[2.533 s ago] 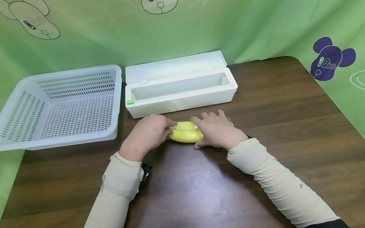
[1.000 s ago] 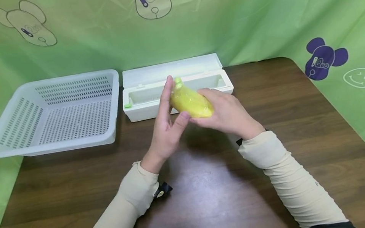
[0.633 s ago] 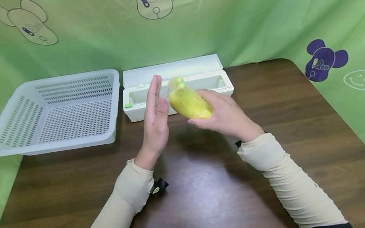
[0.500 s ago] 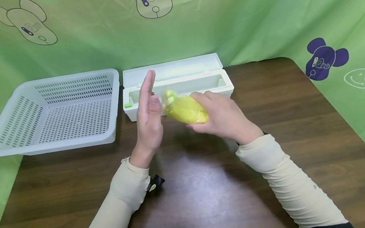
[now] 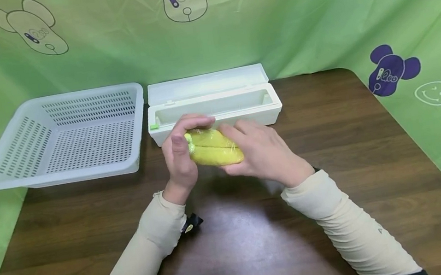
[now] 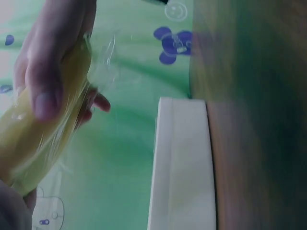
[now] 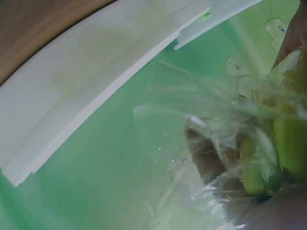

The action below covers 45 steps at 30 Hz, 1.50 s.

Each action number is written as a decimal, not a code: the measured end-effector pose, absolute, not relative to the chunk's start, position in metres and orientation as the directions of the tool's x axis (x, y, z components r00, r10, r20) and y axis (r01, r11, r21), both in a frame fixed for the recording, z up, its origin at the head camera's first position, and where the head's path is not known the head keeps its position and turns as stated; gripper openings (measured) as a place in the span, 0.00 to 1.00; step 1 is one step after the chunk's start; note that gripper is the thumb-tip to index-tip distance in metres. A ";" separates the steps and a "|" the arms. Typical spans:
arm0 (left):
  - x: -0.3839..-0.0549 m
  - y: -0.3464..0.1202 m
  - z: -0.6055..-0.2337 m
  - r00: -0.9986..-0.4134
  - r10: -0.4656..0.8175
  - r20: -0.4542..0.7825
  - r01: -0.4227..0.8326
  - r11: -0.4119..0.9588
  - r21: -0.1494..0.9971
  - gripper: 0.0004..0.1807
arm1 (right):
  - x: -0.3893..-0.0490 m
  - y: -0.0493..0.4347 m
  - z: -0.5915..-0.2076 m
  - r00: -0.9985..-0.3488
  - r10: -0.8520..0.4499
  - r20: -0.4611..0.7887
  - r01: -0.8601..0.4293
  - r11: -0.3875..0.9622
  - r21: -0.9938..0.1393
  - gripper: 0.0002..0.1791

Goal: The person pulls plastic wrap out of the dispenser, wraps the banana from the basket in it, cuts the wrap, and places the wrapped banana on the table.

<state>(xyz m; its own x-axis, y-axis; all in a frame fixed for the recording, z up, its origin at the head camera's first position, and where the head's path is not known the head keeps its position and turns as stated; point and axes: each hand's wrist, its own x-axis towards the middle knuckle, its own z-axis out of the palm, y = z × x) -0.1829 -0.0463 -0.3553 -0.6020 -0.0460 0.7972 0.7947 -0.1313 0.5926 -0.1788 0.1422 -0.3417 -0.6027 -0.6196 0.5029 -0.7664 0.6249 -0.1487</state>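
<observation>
A small bunch of yellow bananas [image 5: 214, 150], wrapped in clear cling film, is held above the table between both hands. My right hand [image 5: 264, 152] grips the right end, its thumb underneath and fingers over the far side. Around the stem end my left hand [image 5: 181, 159] is cupped, fingers bent over the back and thumb in front. Loose, crinkled cling film [image 7: 211, 201] sticks out by the fingers in the right wrist view. The left wrist view shows the right thumb [image 6: 46, 103] pressing on the film-covered bananas.
Behind the hands stands a long white cling film dispenser [image 5: 218, 123], its lid raised and a green slider at its left end. A white perforated basket [image 5: 97, 172] stands at the back left of the brown wooden table [image 5: 327, 119]. A green printed curtain [image 5: 272, 24] hangs behind.
The bananas have come up off the table in my right hand and turned nearly level. My left hand, flat and apart from them half a second ago, now curves round the stem end.
</observation>
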 end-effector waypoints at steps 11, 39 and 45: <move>-0.177 -0.035 -0.348 -0.556 -0.215 0.803 0.831 -0.185 0.525 0.28 | -0.175 0.139 -0.341 -0.541 -0.616 0.572 -0.794 0.599 -0.105 0.41; -0.184 -0.052 -0.350 -0.670 -0.026 0.742 0.742 -0.032 0.670 0.19 | -0.173 0.135 -0.332 -0.593 -0.591 0.548 -0.692 0.722 0.030 0.40; -0.186 -0.051 -0.350 -0.639 -0.061 0.767 0.770 -0.058 0.636 0.18 | -0.172 0.141 -0.322 -0.537 -0.593 0.600 -0.721 0.692 0.038 0.52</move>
